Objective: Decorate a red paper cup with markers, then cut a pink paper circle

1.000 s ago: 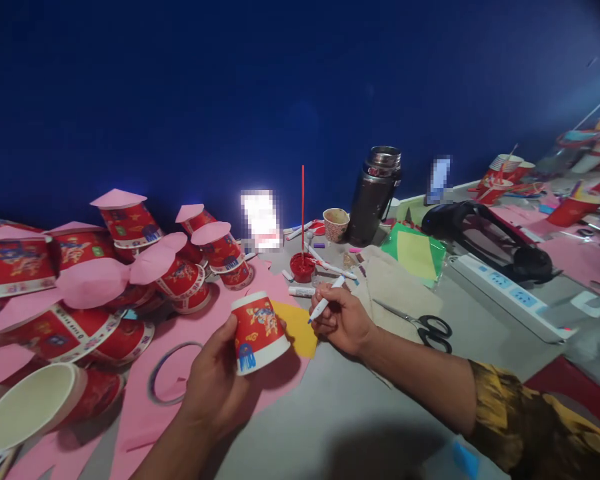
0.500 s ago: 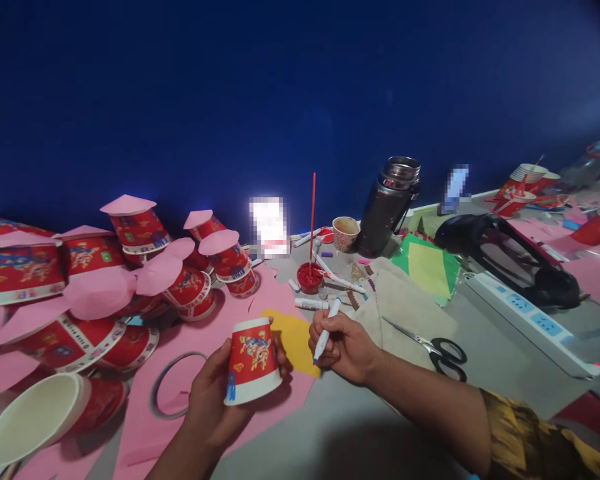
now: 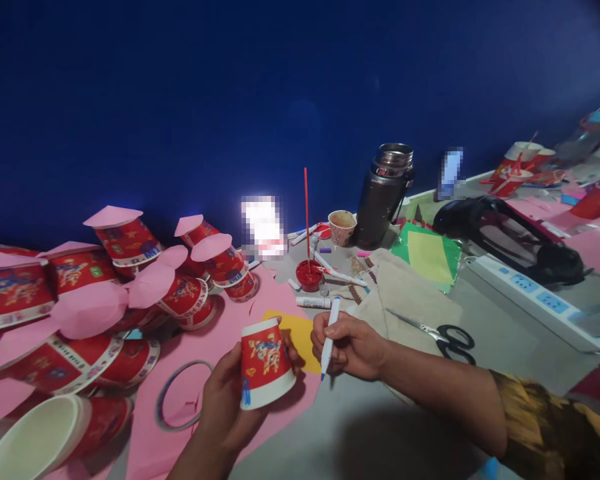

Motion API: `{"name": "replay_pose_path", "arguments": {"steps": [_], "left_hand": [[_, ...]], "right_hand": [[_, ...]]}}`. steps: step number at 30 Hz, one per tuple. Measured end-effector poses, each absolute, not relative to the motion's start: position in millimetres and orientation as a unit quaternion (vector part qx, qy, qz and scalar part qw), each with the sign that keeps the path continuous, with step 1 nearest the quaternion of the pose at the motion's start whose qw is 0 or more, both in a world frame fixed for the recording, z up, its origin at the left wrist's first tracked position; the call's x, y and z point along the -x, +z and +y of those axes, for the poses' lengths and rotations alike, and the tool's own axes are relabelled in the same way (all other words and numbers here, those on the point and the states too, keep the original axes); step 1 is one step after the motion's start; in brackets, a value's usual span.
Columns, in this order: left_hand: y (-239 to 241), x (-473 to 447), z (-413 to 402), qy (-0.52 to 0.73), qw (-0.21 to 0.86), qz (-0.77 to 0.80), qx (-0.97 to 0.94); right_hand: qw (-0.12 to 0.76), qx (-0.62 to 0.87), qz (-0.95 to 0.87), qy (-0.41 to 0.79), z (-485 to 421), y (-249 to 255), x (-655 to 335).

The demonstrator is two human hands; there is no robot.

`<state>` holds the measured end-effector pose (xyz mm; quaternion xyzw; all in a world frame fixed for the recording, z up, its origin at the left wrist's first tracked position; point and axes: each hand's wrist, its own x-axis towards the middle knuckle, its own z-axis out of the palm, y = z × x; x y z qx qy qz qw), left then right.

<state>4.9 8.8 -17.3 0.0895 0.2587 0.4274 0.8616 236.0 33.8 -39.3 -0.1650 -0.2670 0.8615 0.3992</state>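
Note:
My left hand (image 3: 225,400) is wrapped round a red printed paper cup (image 3: 265,363), held upside down above the pink paper sheet (image 3: 200,347). A blue mark shows near the cup's white rim. My right hand (image 3: 350,347) grips a white marker with a blue tip (image 3: 329,330), the tip pointing down just right of the cup. A yellow paper piece (image 3: 300,333) lies between both hands.
Several red paper cups capped with pink paper (image 3: 130,267) pile at the left. Behind are a red paint pot with a stick (image 3: 309,273), loose markers (image 3: 313,302), a dark flask (image 3: 383,197), scissors (image 3: 445,333), green and yellow paper (image 3: 430,257), a power strip (image 3: 535,300).
My right hand turned the marker so its tip points downward instead of toward the cup. My left hand shifted the cup slightly; the view drifted a little.

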Motion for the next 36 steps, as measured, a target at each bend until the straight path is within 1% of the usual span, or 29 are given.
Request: {"name": "replay_pose_path", "arguments": {"steps": [4, 10, 20, 24, 28, 31, 34, 36], "left_hand": [[-16.4, -9.1, 11.3, 0.444, 0.850, 0.275, -0.069], [-16.7, -6.9, 13.9, 0.454, 0.853, 0.256, -0.033], [0.9, 2.0, 16.6, 0.477, 0.832, 0.273, -0.081], [-5.5, -4.3, 14.3, 0.484, 0.822, 0.288, -0.085], [-13.3, -7.2, 11.7, 0.467, 0.836, 0.274, -0.084], [-15.1, -6.4, 10.8, 0.463, 0.839, 0.269, -0.094], [-15.6, -6.0, 11.0, 0.455, 0.842, 0.275, -0.094], [-15.7, -6.2, 11.6, 0.460, 0.834, 0.290, -0.099]], "right_hand": [[0.387, 0.165, -0.261, 0.869, 30.4, -39.7, -239.6], [0.383, 0.168, -0.249, 0.873, 29.3, -36.7, -241.1], [0.386, 0.153, -0.250, 0.874, 28.3, -37.1, -238.4], [0.393, 0.156, -0.251, 0.871, 29.9, -39.4, -236.2], [0.394, 0.158, -0.251, 0.870, 33.4, -42.2, -234.4], [0.404, 0.160, -0.239, 0.869, 29.2, -31.5, -235.1], [0.412, 0.158, -0.229, 0.867, 21.3, -5.3, -238.7], [0.424, 0.145, -0.254, 0.857, 20.3, 12.7, -241.2]]}}
